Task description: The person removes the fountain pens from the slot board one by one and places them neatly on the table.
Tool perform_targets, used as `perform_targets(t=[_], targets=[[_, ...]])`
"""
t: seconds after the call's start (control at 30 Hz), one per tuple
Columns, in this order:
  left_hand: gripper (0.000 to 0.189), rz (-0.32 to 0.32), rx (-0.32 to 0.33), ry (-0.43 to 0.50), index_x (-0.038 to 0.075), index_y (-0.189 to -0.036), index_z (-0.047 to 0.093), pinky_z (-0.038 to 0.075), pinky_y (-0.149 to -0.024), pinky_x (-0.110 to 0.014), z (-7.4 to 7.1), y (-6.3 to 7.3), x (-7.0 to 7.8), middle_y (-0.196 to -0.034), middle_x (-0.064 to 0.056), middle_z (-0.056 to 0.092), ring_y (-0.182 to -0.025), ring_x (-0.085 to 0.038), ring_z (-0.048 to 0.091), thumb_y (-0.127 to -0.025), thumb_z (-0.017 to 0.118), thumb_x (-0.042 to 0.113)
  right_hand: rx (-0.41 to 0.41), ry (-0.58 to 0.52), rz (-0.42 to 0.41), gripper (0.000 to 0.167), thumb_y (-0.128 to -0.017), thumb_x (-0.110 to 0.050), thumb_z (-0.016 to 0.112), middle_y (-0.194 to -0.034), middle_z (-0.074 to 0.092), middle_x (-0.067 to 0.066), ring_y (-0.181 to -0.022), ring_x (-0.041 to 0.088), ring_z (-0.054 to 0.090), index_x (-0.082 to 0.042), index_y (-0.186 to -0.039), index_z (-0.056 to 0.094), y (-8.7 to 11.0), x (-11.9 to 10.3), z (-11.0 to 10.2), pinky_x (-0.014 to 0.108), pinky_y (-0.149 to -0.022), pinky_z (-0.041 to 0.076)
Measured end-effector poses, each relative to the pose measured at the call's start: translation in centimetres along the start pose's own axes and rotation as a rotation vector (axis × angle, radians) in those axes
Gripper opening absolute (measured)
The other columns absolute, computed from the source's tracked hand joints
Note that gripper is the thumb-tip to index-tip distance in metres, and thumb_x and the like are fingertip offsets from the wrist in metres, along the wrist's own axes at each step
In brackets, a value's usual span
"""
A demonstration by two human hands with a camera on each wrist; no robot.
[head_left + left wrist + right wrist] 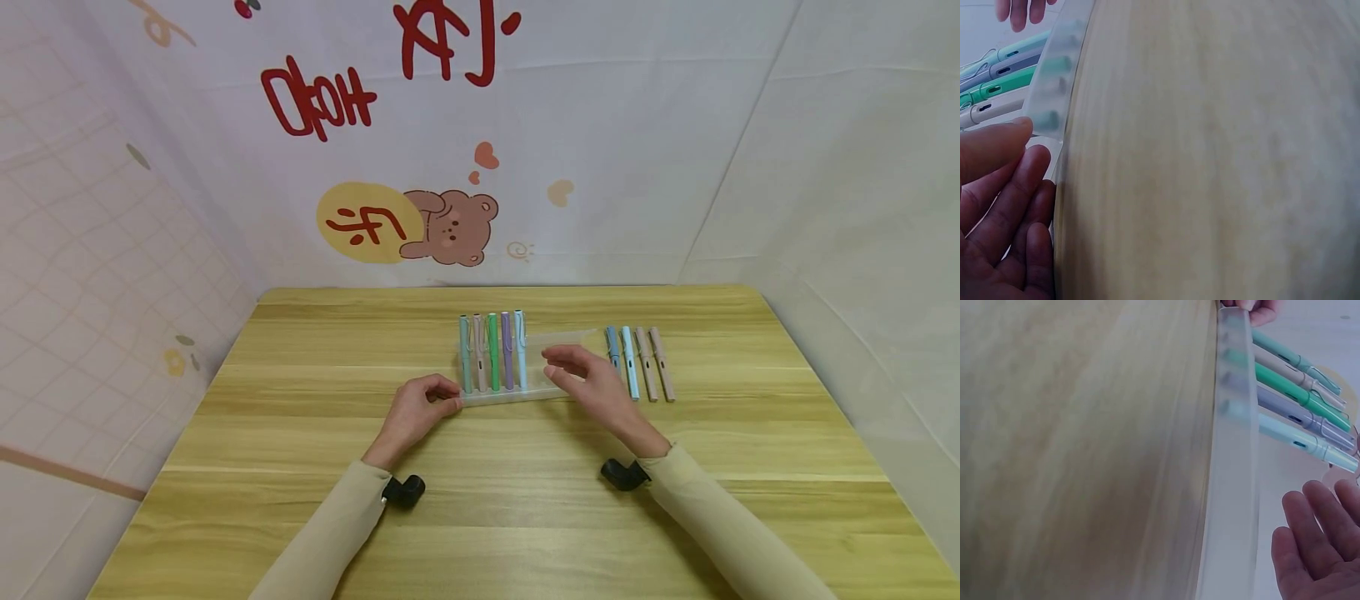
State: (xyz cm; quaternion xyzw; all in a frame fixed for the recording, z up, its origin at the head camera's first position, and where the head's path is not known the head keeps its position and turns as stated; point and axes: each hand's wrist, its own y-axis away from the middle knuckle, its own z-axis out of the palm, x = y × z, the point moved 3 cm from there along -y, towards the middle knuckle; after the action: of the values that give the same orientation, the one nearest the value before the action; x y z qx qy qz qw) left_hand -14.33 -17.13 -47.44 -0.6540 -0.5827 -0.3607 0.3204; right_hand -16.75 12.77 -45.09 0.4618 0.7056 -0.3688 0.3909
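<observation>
A clear frosted pen holder [551, 393] stands on the table. At its left end my left hand [420, 414] pinches the corner between thumb and fingers. Five would be too exact, so several capped pens lean upright in its left part: grey-green [466, 358], pinkish-grey [481, 358], green [493, 358], purple [507, 358] and light blue [521, 358]. My right hand [592, 387] hovers over the holder's right part, fingers relaxed and nothing in them. In the right wrist view its fingers [1313, 534] are apart from the light blue pen [1282, 430].
Right of the holder lie a blue-grey pen [613, 346], a light blue pen [630, 365] and two pinkish-brown pens [647, 364], side by side. A white cloth wall [615, 167] with a printed bear stands behind the wooden table [517, 500].
</observation>
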Motion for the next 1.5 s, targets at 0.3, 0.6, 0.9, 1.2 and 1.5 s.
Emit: perform_targets(t=[0.3, 0.6, 0.9, 1.2, 1.5], targets=[[0.010, 0.006, 0.003, 0.002, 0.012, -0.099, 0.077, 0.050, -0.082, -0.036, 0.1, -0.1, -0.1, -0.094, 0.003, 0.074, -0.087, -0.014, 0.064, -0.090, 0.081, 0.014, -0.001, 0.088, 0.003, 0.041, -0.103, -0.032, 0.067, -0.131, 0.068, 0.012, -0.122, 0.032, 0.065, -0.006, -0.135, 0.064, -1.0, 0.2, 1.3, 0.050, -0.101, 0.051], [0.011, 0.001, -0.011, -0.017, 0.013, -0.101, 0.077, 0.051, -0.083, -0.036, 0.0, 0.0, -0.2, -0.096, 0.005, 0.074, -0.088, -0.013, 0.065, -0.091, 0.081, 0.015, -0.029, 0.102, 0.031, 0.040, -0.104, -0.027, 0.066, -0.129, 0.069, 0.011, -0.120, 0.032, 0.066, -0.002, -0.134, 0.064, -1.8, 0.2, 2.0, 0.049, -0.100, 0.052], [0.016, -0.024, -0.042, 0.039, 0.010, -0.105, 0.077, 0.052, -0.086, -0.035, -0.1, -0.3, -0.2, -0.098, 0.001, 0.075, -0.090, -0.014, 0.068, -0.090, 0.081, 0.013, -0.066, 0.124, 0.044, 0.037, -0.104, -0.030, 0.066, -0.123, 0.072, 0.010, -0.116, 0.031, 0.067, -0.006, -0.132, 0.066, -2.3, 0.3, 2.6, 0.049, -0.098, 0.053], [0.016, -0.031, -0.062, 0.059, 0.009, -0.105, 0.076, 0.052, -0.084, -0.034, -0.2, -0.3, -0.1, -0.097, 0.001, 0.074, -0.091, -0.015, 0.067, -0.090, 0.081, 0.013, -0.078, 0.104, 0.088, 0.038, -0.104, -0.030, 0.066, -0.120, 0.073, 0.010, -0.111, 0.027, 0.070, -0.005, -0.132, 0.066, -2.6, 0.4, 2.9, 0.048, -0.096, 0.054], [0.014, -0.043, -0.042, 0.037, 0.010, -0.102, 0.077, 0.051, -0.085, -0.036, 0.0, -0.4, 0.0, -0.096, 0.001, 0.074, -0.090, -0.014, 0.067, -0.090, 0.082, 0.012, -0.087, 0.115, 0.075, 0.035, -0.103, -0.024, 0.067, -0.115, 0.074, 0.011, -0.107, 0.028, 0.071, -0.002, -0.130, 0.067, -2.9, 0.4, 3.0, 0.047, -0.092, 0.056]])
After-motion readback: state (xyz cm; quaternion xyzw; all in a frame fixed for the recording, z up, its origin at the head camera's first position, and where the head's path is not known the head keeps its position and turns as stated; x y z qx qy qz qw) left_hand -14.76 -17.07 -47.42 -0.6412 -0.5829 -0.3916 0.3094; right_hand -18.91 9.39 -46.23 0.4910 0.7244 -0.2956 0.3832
